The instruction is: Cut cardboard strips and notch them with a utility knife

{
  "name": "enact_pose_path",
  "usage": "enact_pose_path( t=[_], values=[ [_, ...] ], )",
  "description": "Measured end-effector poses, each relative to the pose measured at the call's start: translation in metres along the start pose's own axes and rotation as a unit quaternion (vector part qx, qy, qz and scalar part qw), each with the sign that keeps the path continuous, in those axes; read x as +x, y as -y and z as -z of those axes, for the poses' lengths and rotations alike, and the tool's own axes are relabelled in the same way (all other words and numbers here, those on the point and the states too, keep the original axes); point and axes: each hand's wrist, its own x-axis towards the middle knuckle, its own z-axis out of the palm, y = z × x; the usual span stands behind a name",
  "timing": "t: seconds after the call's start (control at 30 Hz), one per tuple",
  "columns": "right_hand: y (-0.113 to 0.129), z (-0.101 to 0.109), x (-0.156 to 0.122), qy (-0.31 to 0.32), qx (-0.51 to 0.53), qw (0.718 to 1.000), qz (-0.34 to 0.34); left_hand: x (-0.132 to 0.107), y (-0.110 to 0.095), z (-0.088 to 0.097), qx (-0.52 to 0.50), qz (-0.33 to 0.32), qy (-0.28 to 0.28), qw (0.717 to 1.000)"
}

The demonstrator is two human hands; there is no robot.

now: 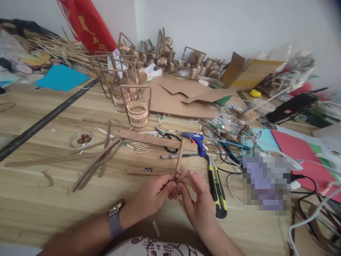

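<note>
A narrow brown cardboard strip point(180, 156) stands up from between my hands, its lower end hidden by my fingers. My left hand point(161, 190) is closed in a pinch on that end. Close against it, my right hand point(198, 197) also has thumb and fingertips pinched at the strip's lower end. Just beyond my fingers lies a flat piece of printed cardboard point(141, 170). Farther off are a long cardboard strip point(149, 138), a pen point(170, 156), black-handled scissors point(172, 137) and a blue glue gun point(195, 138). A yellow-and-black utility knife point(217, 188) rests beside my right hand.
Small slatted baskets with tall handles point(137, 110) stand beyond, with more piled by the wall. Loose brown strips point(97, 163) and a ring of round brown pieces point(84, 138) lie left. Cables, plastic scraps and red paper point(290, 145) crowd the right. A cardboard sheet point(170, 101) lies behind.
</note>
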Motion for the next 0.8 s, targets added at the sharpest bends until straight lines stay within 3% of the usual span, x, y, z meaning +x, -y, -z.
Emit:
enact_pose_path(
  t=[0.23, 0.37, 0.53, 0.63, 0.8],
  values=[
    [0.002, -0.006, -0.014, -0.021, 0.098, 0.993, -0.066, -0.003, -0.005, -0.002, 0.039, -0.014, -0.010, 0.999],
    [0.009, -0.008, -0.013, -0.065, 0.174, 0.971, -0.148, -0.004, -0.007, -0.004, 0.020, -0.011, -0.001, 1.000],
    [0.018, -0.007, -0.003, -0.083, 0.254, 0.943, -0.200, -0.003, -0.009, 0.000, 0.008, -0.020, 0.018, 1.000],
    [0.015, -0.008, -0.006, -0.088, 0.228, 0.950, -0.192, -0.001, -0.009, 0.001, 0.025, -0.010, 0.017, 0.999],
    [0.006, -0.008, -0.011, -0.049, 0.123, 0.986, -0.098, 0.001, -0.006, 0.001, -0.004, 0.018, 0.023, 1.000]
  ],
)
